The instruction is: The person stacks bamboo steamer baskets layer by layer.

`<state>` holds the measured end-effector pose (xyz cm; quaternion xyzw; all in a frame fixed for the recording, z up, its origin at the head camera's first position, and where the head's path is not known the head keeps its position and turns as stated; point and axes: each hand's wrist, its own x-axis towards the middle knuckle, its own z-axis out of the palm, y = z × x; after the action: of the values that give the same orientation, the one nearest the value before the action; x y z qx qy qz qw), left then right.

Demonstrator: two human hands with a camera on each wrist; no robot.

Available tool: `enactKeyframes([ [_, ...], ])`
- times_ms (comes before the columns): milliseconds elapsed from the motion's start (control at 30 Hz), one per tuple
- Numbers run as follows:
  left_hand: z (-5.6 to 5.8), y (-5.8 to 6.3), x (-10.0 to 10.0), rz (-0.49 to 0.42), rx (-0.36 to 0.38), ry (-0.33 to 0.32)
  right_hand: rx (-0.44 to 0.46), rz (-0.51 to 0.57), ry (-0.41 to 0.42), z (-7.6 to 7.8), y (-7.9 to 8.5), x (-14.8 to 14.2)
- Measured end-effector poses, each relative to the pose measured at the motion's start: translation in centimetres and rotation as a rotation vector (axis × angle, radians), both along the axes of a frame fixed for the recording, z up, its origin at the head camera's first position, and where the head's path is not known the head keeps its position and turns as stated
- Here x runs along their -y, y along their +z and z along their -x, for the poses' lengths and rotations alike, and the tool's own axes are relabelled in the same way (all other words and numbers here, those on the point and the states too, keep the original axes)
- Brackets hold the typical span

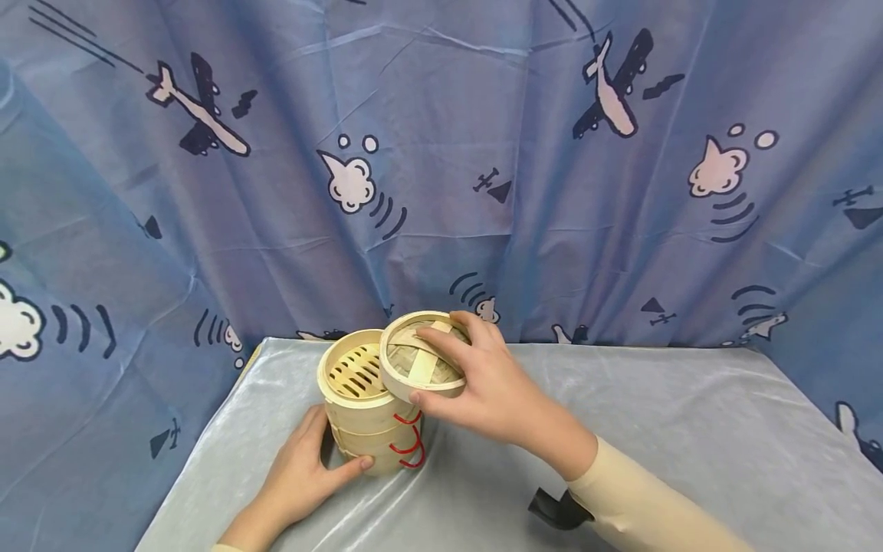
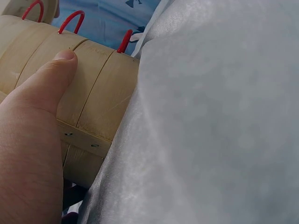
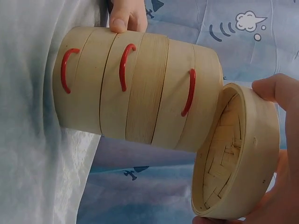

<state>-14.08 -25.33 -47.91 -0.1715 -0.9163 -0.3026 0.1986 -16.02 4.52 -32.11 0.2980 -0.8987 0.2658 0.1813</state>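
A round bamboo steamer [image 1: 369,425] of stacked tiers stands upright on the cloth, its slatted top tier uncovered on the left. Red loop handles [image 3: 124,70] run up its side. My left hand [image 1: 297,468] holds the steamer low on its left side, the thumb across the front. My right hand [image 1: 493,383] grips the woven bamboo lid [image 1: 422,369] by its rim, fingers over the top and thumb underneath. Tilted, the lid overlaps the right part of the steamer's top in the head view. Its woven underside faces the steamer in the right wrist view.
A shiny grey cloth [image 1: 655,429] covers the table. Behind it hangs a blue curtain [image 1: 441,153] printed with planes and clouds. A black curved piece [image 1: 560,510] shows beside my right sleeve.
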Motion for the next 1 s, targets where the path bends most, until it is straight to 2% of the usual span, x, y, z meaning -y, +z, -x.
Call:
enactKeyframes([
  [600, 0.1, -0.4, 0.1, 0.008, 0.012, 0.001, 0.026, -0.042, 0.021, 1.3, 0.2, 3.3],
  [1000, 0.1, -0.1, 0.1, 0.005, 0.007, -0.012, 0.056, -0.06, 0.053, 1.8, 0.7, 5.9],
])
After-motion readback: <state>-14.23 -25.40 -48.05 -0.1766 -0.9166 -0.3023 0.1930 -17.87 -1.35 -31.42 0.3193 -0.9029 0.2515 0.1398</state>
